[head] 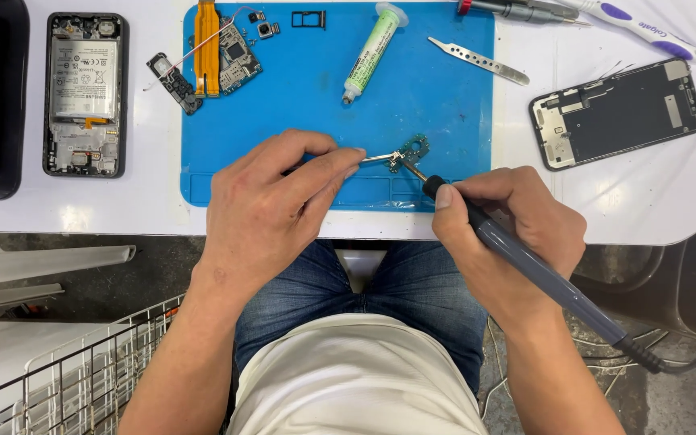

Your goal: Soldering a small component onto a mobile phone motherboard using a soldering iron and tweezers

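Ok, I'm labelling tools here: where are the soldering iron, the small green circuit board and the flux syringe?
soldering iron [525,262]: head view, grey handle.
small green circuit board [418,147]: head view, upper edge.
flux syringe [370,58]: head view, green barrel.

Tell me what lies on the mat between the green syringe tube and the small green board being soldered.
Head view: bare blue mat separates the syringe tube from the small board.

Both bare forearms enter from below and converge toward the middle. The left hand [271,205] lies palm down, knuckles up, thumb and forefinger pinched together with fingertips [351,159] pointing right. The right hand [517,229] is curled in a pen grip, thumb on top, wrist bent inward, its fingertips just right of and below the left hand's pinch.
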